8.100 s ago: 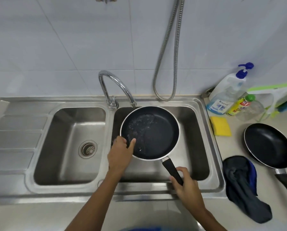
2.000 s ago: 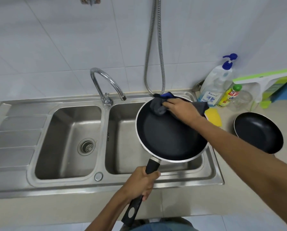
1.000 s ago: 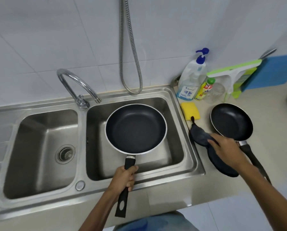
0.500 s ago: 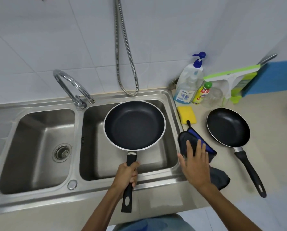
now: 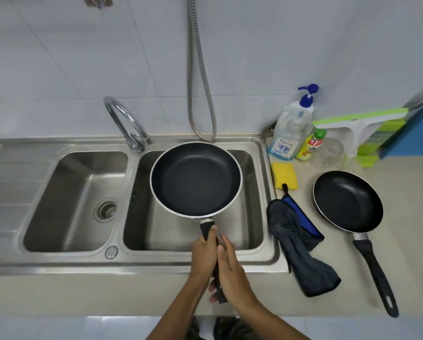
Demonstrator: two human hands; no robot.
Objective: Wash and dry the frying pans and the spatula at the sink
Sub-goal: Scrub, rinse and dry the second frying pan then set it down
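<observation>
Double sink (image 5: 274, 241) first, with the big frying pan (image 5: 196, 179) held level over its right basin, looking dry; second pan (image 5: 347, 201) sits on the counter (image 5: 414, 241), cloth (image 5: 301, 244) now dropped beside it; so drying seems done on this one. Left hand (image 5: 204, 253) is wrapped round the handle; right hand (image 5: 232, 268) has let go of the cloth and come over, fingers still loose against the handle, probably swapping grips. Can't see any spatula.
</observation>
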